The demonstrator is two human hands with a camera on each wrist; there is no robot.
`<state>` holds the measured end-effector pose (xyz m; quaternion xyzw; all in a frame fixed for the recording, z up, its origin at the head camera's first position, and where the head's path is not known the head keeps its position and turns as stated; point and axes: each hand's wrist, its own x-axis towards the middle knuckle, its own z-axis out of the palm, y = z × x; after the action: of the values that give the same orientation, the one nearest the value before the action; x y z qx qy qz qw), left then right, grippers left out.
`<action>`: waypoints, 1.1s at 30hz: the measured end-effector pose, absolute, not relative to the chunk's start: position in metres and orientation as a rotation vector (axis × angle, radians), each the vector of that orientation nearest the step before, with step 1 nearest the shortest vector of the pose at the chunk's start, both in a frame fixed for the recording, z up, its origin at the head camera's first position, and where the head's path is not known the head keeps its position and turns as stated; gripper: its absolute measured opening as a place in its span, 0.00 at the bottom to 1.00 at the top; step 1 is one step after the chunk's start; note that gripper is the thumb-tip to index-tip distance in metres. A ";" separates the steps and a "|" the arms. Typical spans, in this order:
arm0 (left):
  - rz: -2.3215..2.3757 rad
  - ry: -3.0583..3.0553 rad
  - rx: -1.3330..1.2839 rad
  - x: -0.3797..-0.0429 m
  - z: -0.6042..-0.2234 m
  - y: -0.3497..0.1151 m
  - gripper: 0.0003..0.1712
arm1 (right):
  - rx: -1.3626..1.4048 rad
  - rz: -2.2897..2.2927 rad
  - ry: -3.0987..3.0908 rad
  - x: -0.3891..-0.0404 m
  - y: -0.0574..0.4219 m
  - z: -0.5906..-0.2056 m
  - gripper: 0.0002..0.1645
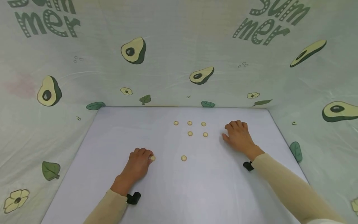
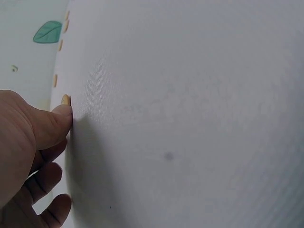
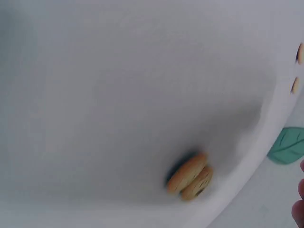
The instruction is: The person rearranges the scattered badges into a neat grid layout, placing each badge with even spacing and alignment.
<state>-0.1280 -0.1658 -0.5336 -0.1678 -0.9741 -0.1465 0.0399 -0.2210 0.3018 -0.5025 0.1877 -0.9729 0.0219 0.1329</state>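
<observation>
My left hand point(image 1: 137, 163) is low over the white tabletop, left of the middle. Its thumb and fingertips pinch a small round tan disc point(image 1: 152, 158) by its edge; the left wrist view shows the thumb point(image 2: 54, 126) against that disc point(image 2: 66, 100). Another such disc point(image 1: 183, 158) lies to the right of it. Farther back, several more lie in two rows, among them one disc point(image 1: 190, 133) in the nearer row. Right of these rows, my right hand point(image 1: 237, 135) hovers or rests with loosely bent fingers, holding nothing visible; its nearest disc point(image 1: 205, 134) is apart from it.
The white table point(image 1: 156, 193) runs back to a pale cloth point(image 1: 167, 62) printed with avocados, leaves and lettering, which also hangs at both sides. Black wrist cameras, such as the left one point(image 1: 134, 198), stick out from both wrists. Two discs point(image 3: 187, 176) appear close together in the right wrist view.
</observation>
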 end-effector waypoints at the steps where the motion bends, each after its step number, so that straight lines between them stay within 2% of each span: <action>1: -0.447 -2.988 -0.516 -0.128 -0.533 -0.166 0.10 | 0.533 0.054 -2.819 -0.219 0.311 -0.501 0.22; 6: -0.445 -3.001 -0.519 -0.129 -0.531 -0.166 0.11 | 0.515 0.012 -2.767 -0.208 0.346 -0.496 0.22; 12: -0.443 -2.994 -0.522 -0.128 -0.529 -0.166 0.10 | 0.525 -0.041 -2.747 -0.192 0.366 -0.503 0.22; 21: -0.453 -3.010 -0.510 -0.129 -0.534 -0.166 0.10 | 0.417 0.028 -2.933 -0.177 0.365 -0.519 0.20; 27: -0.462 -2.990 -0.520 -0.129 -0.537 -0.168 0.11 | 0.394 0.001 -2.970 -0.179 0.363 -0.524 0.21; 33: -0.463 -2.974 -0.521 -0.127 -0.535 -0.168 0.11 | 0.454 0.061 -2.935 -0.186 0.357 -0.528 0.16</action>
<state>-0.1274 -0.1677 -0.5354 -0.1704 -0.9727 -0.1513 0.0436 -0.1857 0.3566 -0.5276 0.1522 -0.9844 0.0205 0.0856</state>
